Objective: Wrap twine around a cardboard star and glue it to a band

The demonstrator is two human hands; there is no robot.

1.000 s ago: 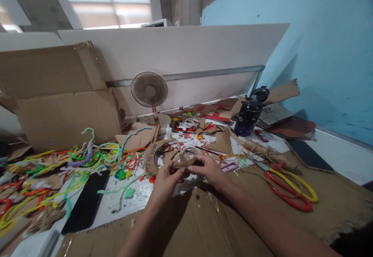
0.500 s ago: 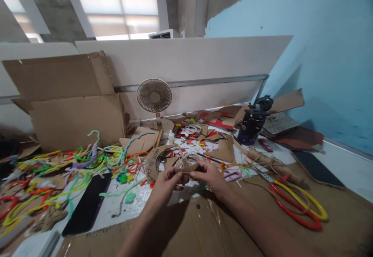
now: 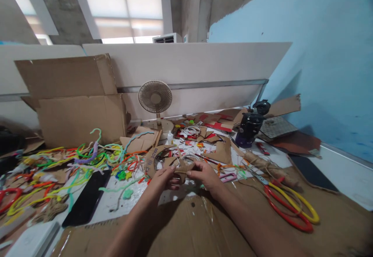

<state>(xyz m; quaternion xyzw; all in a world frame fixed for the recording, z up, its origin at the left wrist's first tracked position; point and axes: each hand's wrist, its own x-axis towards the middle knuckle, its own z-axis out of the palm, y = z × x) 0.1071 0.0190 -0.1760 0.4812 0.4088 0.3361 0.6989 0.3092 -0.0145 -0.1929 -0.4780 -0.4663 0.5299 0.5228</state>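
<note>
Between my two hands is a small brown cardboard piece with twine about it; its full shape is partly hidden by my fingers. My left hand pinches its left side, thumb on top. On the right side, my right hand grips it between thumb and fingers. Just behind lies a curved cardboard cutout with printed letters. A pink plastic-framed piece lies right of my right hand. Farther right are scissors with red and yellow handles, beside a roll of twine.
Pipe cleaners in many colours cover the left, near a black phone. A small fan and a cardboard box stand behind. At the back right are a black container and cardboard scraps. A cardboard sheet lies under my arms.
The view has shifted slightly. My hands still hold the cardboard piece, which now shows more of its flat brown face between my fingers.
</note>
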